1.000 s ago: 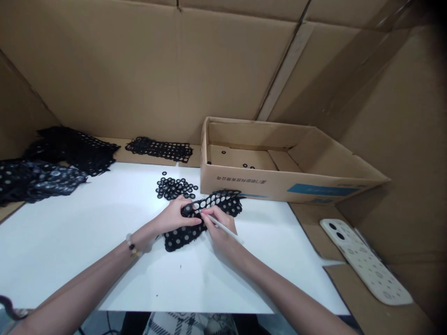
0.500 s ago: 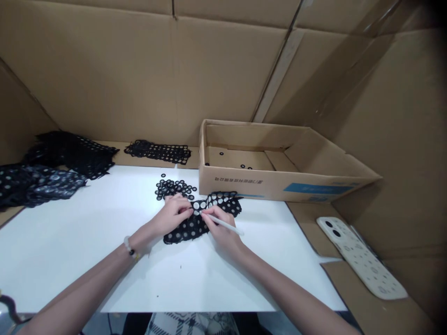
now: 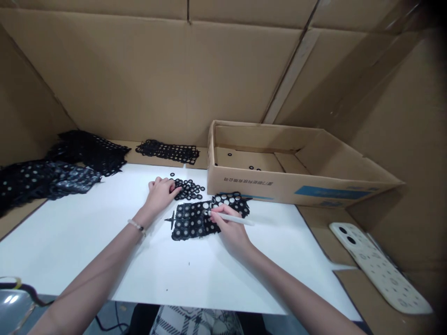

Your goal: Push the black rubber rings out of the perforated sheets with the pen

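A black rubber sheet (image 3: 195,222) full of round holes lies flat on the white board (image 3: 104,232). My right hand (image 3: 228,228) rests on its right part, closed on a thin white stick (image 3: 234,218) whose tip touches the sheet. My left hand (image 3: 159,191) has its fingers curled at the edge of a small pile of loose black rings (image 3: 190,188), just left of the sheet. Whether a ring sits between those fingers is hidden.
An open cardboard box (image 3: 279,186) with a few rings inside stands behind the sheet. Heaps of black perforated sheets (image 3: 66,167) lie at the left, another sheet (image 3: 167,151) at the back. A white phone case (image 3: 380,270) lies at the right. Cardboard walls surround the board.
My left hand let go of the sheet and moved up-left to the ring pile. The sheet, earlier folded and lifted between both hands, now lies flat.
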`<state>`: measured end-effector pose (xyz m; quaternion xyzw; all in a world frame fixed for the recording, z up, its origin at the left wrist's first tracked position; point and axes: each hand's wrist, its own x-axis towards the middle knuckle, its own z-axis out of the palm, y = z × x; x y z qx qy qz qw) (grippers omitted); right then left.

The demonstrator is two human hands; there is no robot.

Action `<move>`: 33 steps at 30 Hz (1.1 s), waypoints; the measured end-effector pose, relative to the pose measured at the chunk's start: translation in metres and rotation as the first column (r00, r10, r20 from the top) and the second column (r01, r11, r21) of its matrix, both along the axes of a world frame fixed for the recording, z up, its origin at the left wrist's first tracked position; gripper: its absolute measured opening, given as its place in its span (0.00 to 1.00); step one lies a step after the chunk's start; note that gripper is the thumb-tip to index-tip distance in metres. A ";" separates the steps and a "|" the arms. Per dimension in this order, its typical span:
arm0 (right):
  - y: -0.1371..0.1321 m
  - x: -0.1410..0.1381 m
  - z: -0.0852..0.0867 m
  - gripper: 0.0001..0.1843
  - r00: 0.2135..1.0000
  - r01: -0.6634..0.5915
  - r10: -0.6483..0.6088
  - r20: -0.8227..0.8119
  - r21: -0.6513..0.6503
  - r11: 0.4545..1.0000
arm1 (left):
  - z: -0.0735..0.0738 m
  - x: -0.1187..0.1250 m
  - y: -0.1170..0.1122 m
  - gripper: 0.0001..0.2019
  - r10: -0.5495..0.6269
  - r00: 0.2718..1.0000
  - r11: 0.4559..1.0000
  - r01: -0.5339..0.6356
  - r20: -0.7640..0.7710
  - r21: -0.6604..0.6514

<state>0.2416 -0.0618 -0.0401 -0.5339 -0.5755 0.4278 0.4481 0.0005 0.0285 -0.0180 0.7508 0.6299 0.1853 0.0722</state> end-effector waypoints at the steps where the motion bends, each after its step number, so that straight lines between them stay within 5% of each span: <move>1: 0.000 0.000 0.000 0.08 1.000 0.000 0.000 -0.005 -0.002 1.000 | 0.002 0.001 -0.001 0.16 0.018 1.000 1.000 -0.018 0.014 0.023; 5: 0.001 0.000 0.001 0.08 0.998 -0.011 0.011 -0.056 -0.001 1.000 | 0.014 0.013 -0.012 0.14 -0.105 0.984 0.993 0.096 0.142 0.065; 9: 0.003 0.005 0.006 0.07 0.999 -0.037 0.038 -0.017 0.049 0.998 | 0.014 0.028 -0.027 0.21 -0.345 0.898 0.910 0.392 0.274 -0.139; 15: 0.005 0.014 0.018 0.07 0.979 -0.087 0.056 0.198 0.153 0.984 | 0.006 0.032 -0.028 0.16 -0.356 0.827 0.824 0.497 0.434 -0.270; 21: 0.006 0.018 0.029 0.06 0.976 -0.084 0.034 0.217 0.227 0.970 | 0.008 0.031 -0.025 0.12 -0.342 0.813 0.875 0.458 0.472 -0.154; 24: 0.004 0.023 0.035 0.11 0.975 -0.097 0.038 0.217 0.268 0.958 | 0.011 0.032 -0.028 0.11 -0.307 0.802 0.865 0.459 0.512 -0.200; 27: 0.004 0.032 0.042 0.19 0.964 -0.173 0.076 0.254 0.383 0.907 | 0.019 0.031 -0.030 0.11 -0.299 0.790 0.800 0.513 0.536 -0.310; 30: 0.009 0.040 0.042 0.22 0.860 -0.301 0.057 0.506 0.415 0.858 | 0.028 0.029 -0.033 0.12 -0.339 0.741 0.689 0.615 0.580 -0.383; 33: 0.015 0.043 0.032 0.34 0.648 -0.386 0.017 0.762 0.310 0.869 | 0.034 0.028 -0.035 0.13 -0.372 0.707 0.627 0.669 0.602 -0.398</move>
